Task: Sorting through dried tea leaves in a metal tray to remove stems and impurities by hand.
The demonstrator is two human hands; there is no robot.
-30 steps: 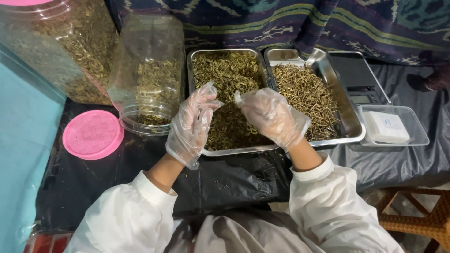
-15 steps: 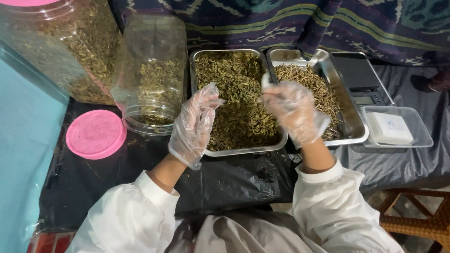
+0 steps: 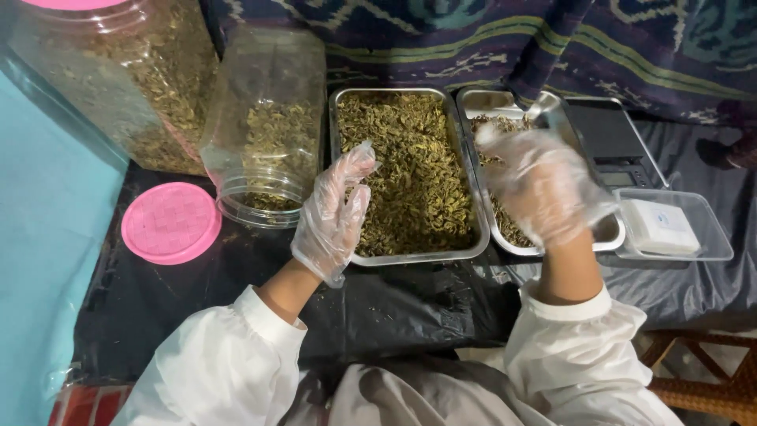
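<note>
Two steel trays of dried green-brown herb lie side by side on a black-covered table: a fuller left tray point(image 3: 465, 251) and a right tray point(image 3: 612, 234). My left hand point(image 3: 333, 214), in a clear plastic glove, hovers open at the left tray's near left corner, palm turned inward, holding nothing. My right hand point(image 3: 544, 185), also gloved, is spread over the right tray, blurred, fingers apart; it hides much of the herb beneath. A metal scoop point(image 3: 543, 105) rests at the far end of the right tray.
An open clear jar point(image 3: 264, 126) lies on its side left of the trays, some herb inside, its pink lid point(image 3: 170, 222) on the table. A large herb-filled jar point(image 3: 118, 79) stands far left. A black scale point(image 3: 611, 142) and a clear box with white sheets point(image 3: 670, 229) sit right.
My right hand has moved right, from above the left tray to over the right tray. My left hand has stayed almost in place.
</note>
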